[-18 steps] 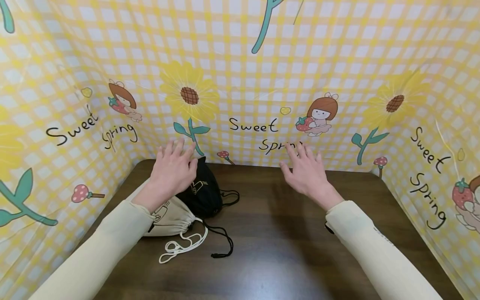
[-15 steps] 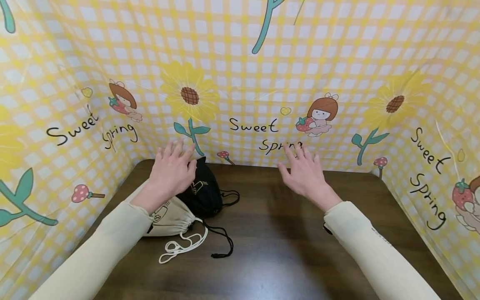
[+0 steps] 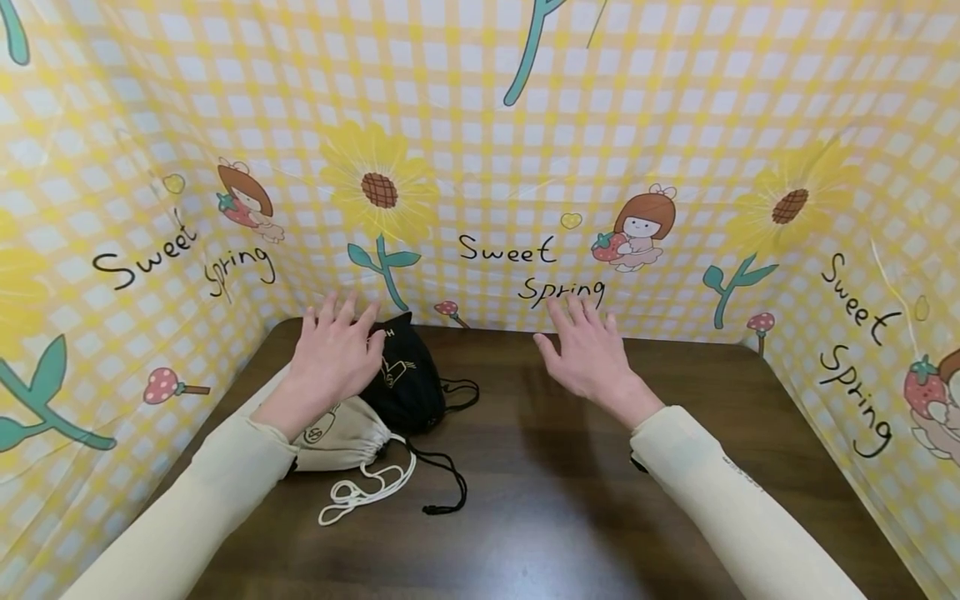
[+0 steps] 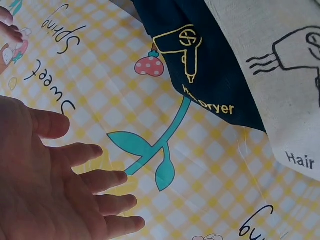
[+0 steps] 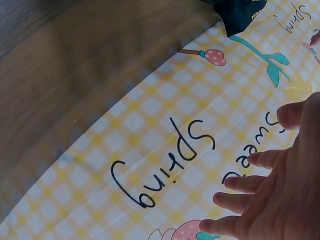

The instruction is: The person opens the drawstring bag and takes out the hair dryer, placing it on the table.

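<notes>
Fingers spread, my left hand hovers above two drawstring bags at the left of the table and holds nothing. The black bag bears a gold hair dryer drawing, and the left wrist view shows the words on its cloth. Beside it lies the beige bag, partly hidden under my left forearm; its printed side also shows a hair dryer. My right hand is held over the table's far right part, its fingers spread, touching nothing.
White cord from the beige bag and a black cord trail onto the dark wooden table. A yellow checked cloth with flowers and lettering rises around the back and sides.
Both hands have come slightly lower in the head view and toward the left, the right hand more than the left. The bags and cords stay where they were.
</notes>
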The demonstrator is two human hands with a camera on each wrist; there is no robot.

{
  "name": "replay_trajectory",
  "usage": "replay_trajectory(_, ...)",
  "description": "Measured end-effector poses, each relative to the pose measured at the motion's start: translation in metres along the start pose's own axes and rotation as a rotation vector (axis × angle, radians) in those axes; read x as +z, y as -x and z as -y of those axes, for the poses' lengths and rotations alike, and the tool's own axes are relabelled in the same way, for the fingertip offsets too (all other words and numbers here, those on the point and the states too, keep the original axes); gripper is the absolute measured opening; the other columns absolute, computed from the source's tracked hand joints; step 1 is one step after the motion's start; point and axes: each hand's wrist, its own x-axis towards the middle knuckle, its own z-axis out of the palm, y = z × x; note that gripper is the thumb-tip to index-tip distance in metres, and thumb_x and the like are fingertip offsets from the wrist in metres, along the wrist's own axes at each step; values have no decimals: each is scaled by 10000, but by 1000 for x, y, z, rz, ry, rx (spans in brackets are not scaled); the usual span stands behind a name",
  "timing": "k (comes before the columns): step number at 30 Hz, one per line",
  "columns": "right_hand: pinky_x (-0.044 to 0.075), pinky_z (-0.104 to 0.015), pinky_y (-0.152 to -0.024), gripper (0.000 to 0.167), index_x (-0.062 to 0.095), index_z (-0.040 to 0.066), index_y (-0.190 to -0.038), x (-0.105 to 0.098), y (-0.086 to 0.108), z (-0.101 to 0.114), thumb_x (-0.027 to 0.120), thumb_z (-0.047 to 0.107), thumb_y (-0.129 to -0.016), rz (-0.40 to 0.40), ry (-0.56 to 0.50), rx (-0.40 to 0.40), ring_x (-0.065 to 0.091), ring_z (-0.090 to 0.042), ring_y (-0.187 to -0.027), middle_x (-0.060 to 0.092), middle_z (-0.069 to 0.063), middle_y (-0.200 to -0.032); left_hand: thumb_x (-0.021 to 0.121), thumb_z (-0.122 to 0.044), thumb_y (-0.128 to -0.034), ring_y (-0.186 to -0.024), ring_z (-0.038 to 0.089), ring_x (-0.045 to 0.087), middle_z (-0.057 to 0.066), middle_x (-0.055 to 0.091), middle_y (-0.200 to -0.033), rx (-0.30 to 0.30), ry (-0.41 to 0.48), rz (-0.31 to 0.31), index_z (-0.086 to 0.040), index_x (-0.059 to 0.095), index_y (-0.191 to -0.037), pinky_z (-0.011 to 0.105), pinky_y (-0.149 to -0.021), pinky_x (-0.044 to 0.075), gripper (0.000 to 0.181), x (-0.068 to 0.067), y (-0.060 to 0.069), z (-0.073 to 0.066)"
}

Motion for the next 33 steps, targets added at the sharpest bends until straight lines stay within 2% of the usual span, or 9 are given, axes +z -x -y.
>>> replay_trajectory(8, 161, -701, -1192, 671, 308, 150, -1665, 5, -1, 13, 391, 514, -1106, 5, -9, -31, 223, -424, -1558, 277, -205, -1691, 374, -324, -1121, -1513, 554, 179, 321, 294, -1638, 15, -17, -34, -38, 465, -1572, 725, -1160, 167, 542, 6, 6, -2)
replay_trajectory(12, 145, -695, -1198, 675, 289, 174, -1675, 9, -1, 19, 387, 525, -1106, 4, 1, -47, 241, -410, -1550, 284, -188, -1691, 360, -326, -1120, -1519, 556, 174, 321, 293, -1640, 7, -16, -10, -25, 452, -1579, 726, -1159, 167, 556, 10, 10, -2)
replay_trajectory(19, 168, -674, -1202, 666, 307, 156, -1664, 11, 0, 28, 396, 513, -1108, 6, -3, -64, 241, -404, -1551, 317, -197, -1668, 342, -334, -1121, -1514, 555, 191, 332, 287, -1640, -3, -5, 35, 18, 475, -1545, 726, -1168, 145, 567, 16, 14, -2)
replay_trajectory(25, 176, -669, -1204, 653, 327, 152, -1650, 14, 1, 34, 395, 511, -1110, 9, 10, -82, 241, -404, -1554, 316, -199, -1669, 368, -323, -1109, -1488, 556, 259, 353, 369, -1584, -5, -7, 21, 68, 515, -1476, 721, -1165, 174, 556, 23, 18, -3)
replay_trajectory(30, 174, -674, -1205, 645, 360, 151, -1639, 18, 1, 38, 400, 516, -1108, 17, 13, -90, 240, -406, -1556, 297, -210, -1678, 446, -312, -1088, -1419, 548, 372, 347, 506, -1454, -4, -20, 5, 103, 562, -1399, 712, -1145, 232, 531, 30, 22, -4)
replay_trajectory(33, 178, -669, -1207, 640, 368, 154, -1637, 19, 1, 41, 403, 514, -1109, 26, 5, -89, 237, -396, -1558, 305, -202, -1676, 483, -314, -1083, -1392, 546, 404, 338, 545, -1408, -5, -14, 18, 109, 579, -1375, 708, -1138, 252, 523, 33, 24, -6)
